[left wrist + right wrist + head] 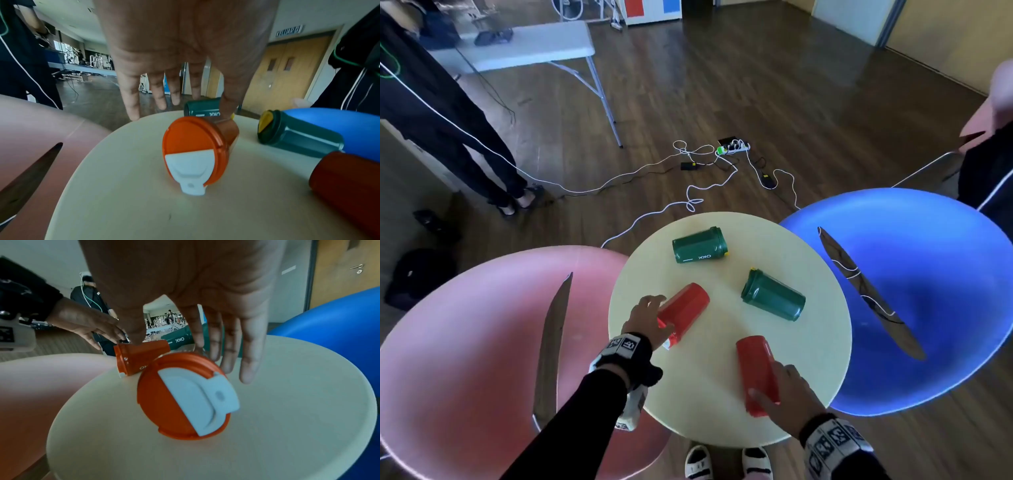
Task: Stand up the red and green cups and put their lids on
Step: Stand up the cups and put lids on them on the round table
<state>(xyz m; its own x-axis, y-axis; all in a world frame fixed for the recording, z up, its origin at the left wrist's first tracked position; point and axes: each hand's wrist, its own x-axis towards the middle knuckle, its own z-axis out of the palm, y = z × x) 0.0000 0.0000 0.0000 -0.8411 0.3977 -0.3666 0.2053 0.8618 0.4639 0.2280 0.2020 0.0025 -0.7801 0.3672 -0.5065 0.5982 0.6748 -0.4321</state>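
Note:
Two red cups and two green cups lie on their sides on a round cream table (818, 342). My left hand (650, 308) hovers over the left red cup (683, 313), fingers straight, thumb touching its side. In the left wrist view that cup (195, 151) shows a lid with a white flap. My right hand (780, 387) lies over the right red cup (756, 373), thumb across it and fingers straight down its far side. Its lid (185, 395) faces the right wrist camera. The near green cup (774, 299) and the far green cup (698, 245) carry yellow-flapped lids.
A pink chair (465, 342) stands left of the table and a blue chair (928, 291) right of it. White cables (688, 202) and a power strip (732, 147) lie on the wooden floor. A person (448, 120) stands at far left by a folding table (524, 44).

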